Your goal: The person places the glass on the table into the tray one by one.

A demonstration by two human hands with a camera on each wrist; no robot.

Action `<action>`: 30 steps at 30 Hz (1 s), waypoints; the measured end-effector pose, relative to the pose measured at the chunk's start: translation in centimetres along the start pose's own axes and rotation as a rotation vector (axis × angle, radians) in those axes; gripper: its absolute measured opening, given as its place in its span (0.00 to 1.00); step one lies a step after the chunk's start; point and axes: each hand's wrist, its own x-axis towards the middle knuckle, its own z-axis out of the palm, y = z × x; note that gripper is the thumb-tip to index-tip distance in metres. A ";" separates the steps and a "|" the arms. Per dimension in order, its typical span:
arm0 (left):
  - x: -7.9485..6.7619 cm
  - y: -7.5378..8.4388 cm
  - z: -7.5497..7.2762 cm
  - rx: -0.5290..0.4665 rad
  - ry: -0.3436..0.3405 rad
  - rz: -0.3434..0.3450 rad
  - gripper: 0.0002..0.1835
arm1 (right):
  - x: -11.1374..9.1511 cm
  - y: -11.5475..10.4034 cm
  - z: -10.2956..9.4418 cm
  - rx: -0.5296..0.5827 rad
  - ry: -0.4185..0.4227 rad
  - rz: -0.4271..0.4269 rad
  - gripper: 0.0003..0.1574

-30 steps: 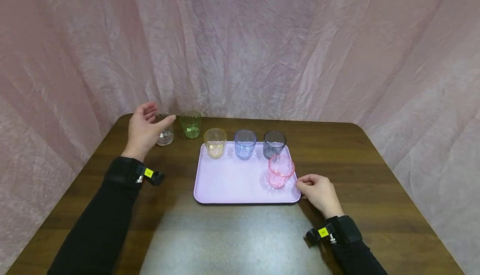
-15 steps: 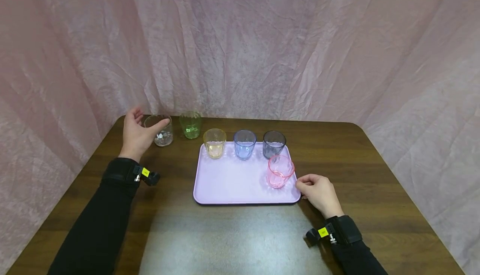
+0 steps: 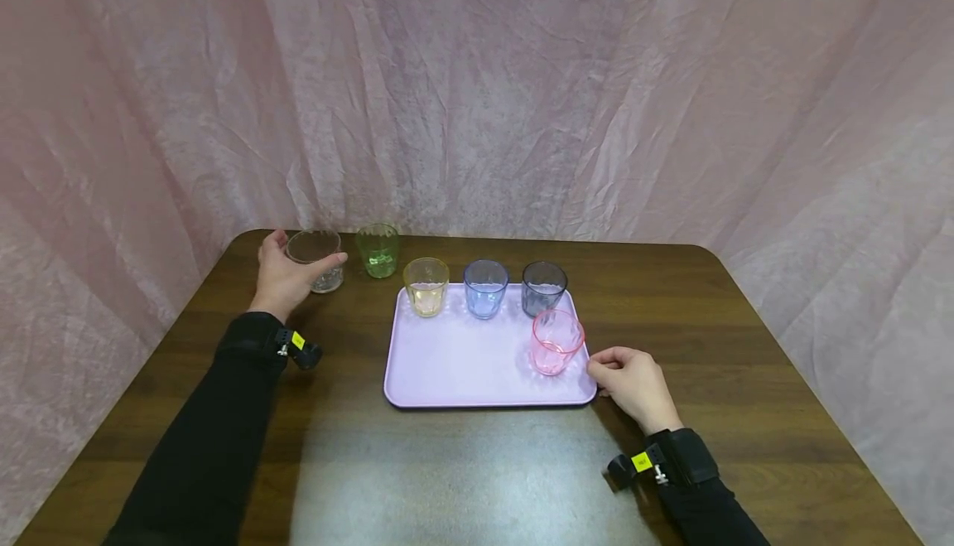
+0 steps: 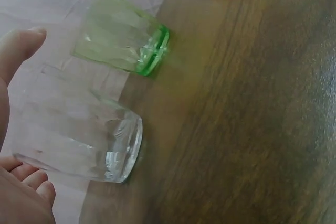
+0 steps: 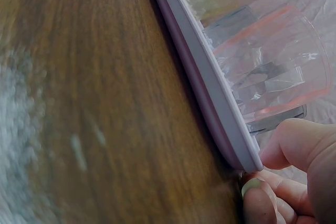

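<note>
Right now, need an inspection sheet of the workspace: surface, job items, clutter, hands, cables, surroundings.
Surface: wood-grain table, shiny toward the person.
Job items: lilac tray bearing yellow glass, blue glass, gray glass and pink glass; upright green glass and clear glass on the table, left of the tray.
Clutter: nothing seen.
Hands: left hand around the clear glass, thumb apart from it, other contact unclear; right hand pinches the tray's right edge.
Cables: nothing seen.
Surroundings: crumpled pinkish curtain behind the table; small black camera on each wrist.

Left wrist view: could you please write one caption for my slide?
Left hand spread around a clear glass that stands beside a green glass on the wooden table.
</note>
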 end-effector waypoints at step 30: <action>0.6 -1.3 1.0 0.017 -0.025 0.005 0.58 | -0.1 0.0 0.0 -0.009 -0.001 -0.007 0.08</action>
